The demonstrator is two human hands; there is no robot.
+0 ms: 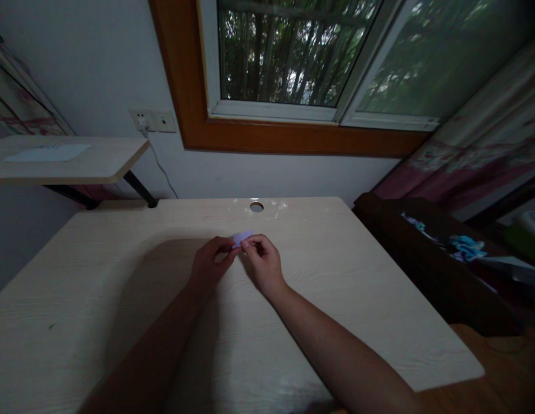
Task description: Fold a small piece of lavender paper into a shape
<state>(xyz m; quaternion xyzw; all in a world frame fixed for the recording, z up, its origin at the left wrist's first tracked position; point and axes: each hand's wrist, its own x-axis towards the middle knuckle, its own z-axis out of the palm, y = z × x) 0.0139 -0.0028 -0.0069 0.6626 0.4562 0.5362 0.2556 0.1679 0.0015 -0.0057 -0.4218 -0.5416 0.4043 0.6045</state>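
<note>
A small piece of light purple paper [242, 237] is held between my two hands above the pale wooden desk [319, 259]. My left hand [210, 260] pinches its left side between thumb and fingers. On the other side, my right hand [264, 260] grips the lower right edge with thumb and forefinger. The fingertips hide part of the paper, and whether it is folded is too small to tell.
A raised shelf [116, 164] on black legs stands at the back left, with a white sheet [49, 152] on it. The desk has a round cable hole [256, 207] near its rear edge. Dark furniture with a teal cloth-like item [465, 247] stands to the right.
</note>
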